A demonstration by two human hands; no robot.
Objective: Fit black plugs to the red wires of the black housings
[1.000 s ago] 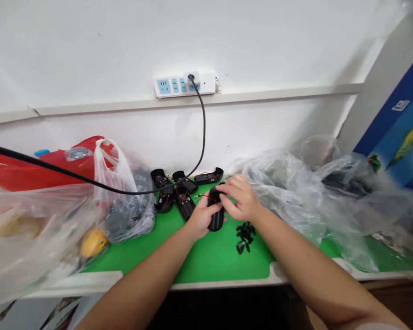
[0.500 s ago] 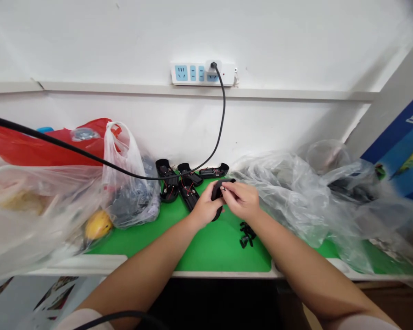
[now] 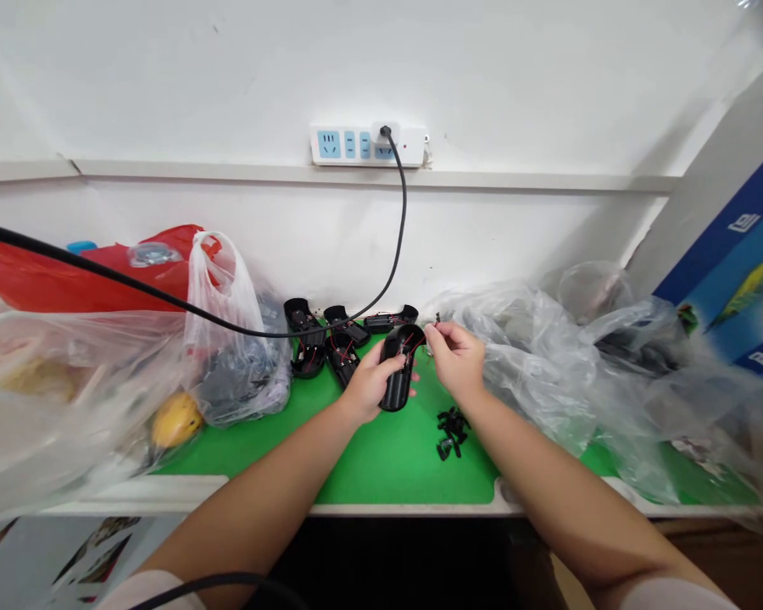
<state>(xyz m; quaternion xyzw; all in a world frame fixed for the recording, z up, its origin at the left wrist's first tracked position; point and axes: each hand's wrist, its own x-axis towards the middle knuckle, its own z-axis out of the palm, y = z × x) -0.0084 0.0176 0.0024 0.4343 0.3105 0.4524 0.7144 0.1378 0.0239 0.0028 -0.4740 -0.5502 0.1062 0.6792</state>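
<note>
My left hand (image 3: 370, 385) is wrapped round a black oval plastic shell (image 3: 399, 369) with red wires inside, held just above the green mat (image 3: 387, 462). My right hand (image 3: 456, 357) is beside it on the right, its fingers pinched on a thin wire end (image 3: 437, 323) that comes out of the shell. Several more open black shells (image 3: 331, 339) with red wires lie on the mat behind my left hand. A small heap of black plastic pieces (image 3: 451, 426) lies on the mat below my right wrist.
A white power strip (image 3: 369, 145) on the wall feeds a black cable (image 3: 165, 298) that crosses leftward. Clear plastic bags (image 3: 547, 356) crowd the right side. At left lie another bag (image 3: 235, 356), a red item (image 3: 102, 271) and a yellow object (image 3: 175, 419). A blue box (image 3: 737, 246) stands far right.
My right hand has drawn away to the right from the shell, pulling the wire end out. The shell has tilted so its open inside shows.
</note>
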